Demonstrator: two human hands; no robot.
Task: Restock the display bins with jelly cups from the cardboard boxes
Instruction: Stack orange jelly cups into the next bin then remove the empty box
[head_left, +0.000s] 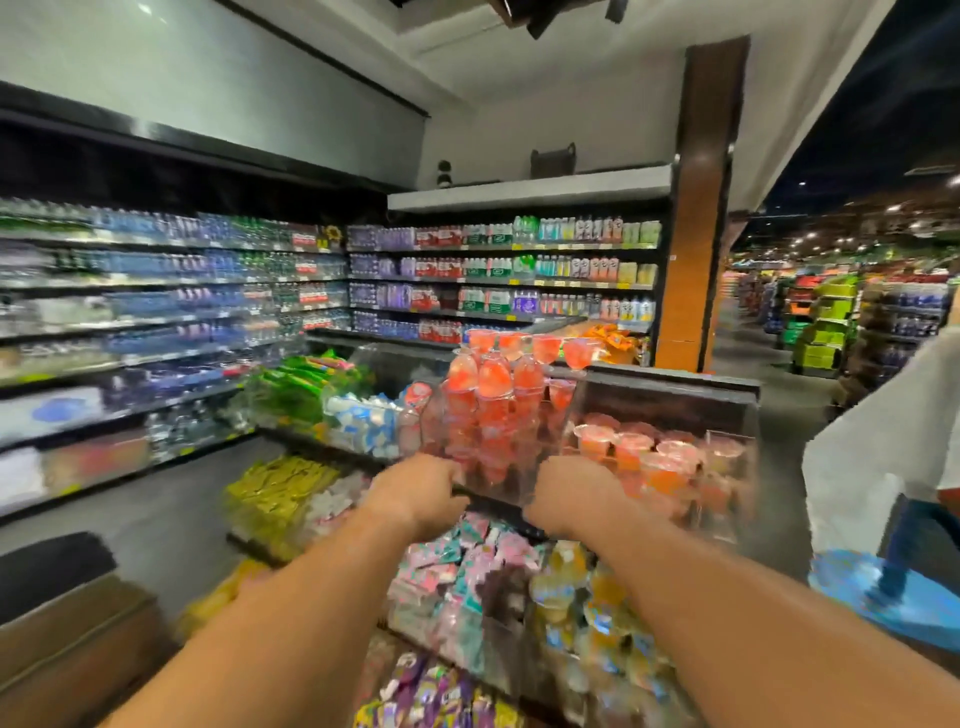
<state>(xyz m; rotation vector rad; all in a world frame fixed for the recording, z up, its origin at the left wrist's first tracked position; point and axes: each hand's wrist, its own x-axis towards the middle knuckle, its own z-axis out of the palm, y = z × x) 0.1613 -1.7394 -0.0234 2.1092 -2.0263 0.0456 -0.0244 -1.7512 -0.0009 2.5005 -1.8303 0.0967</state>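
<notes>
Both hands, left hand (420, 486) and right hand (571, 491), reach the jelly cups (493, 410); finger state hidden, labels blurred.

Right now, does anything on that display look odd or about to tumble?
Yes: the red jelly cups in the clear bin are heaped above its rim, loose cups perched on top. Nothing has spilled.

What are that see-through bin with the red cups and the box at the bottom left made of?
The bin looks like clear, glossy acrylic or similar plastic: the red jelly cups show through its walls. The box looks like plain matte brown cardboard, though motion blur hides any detail.
</notes>
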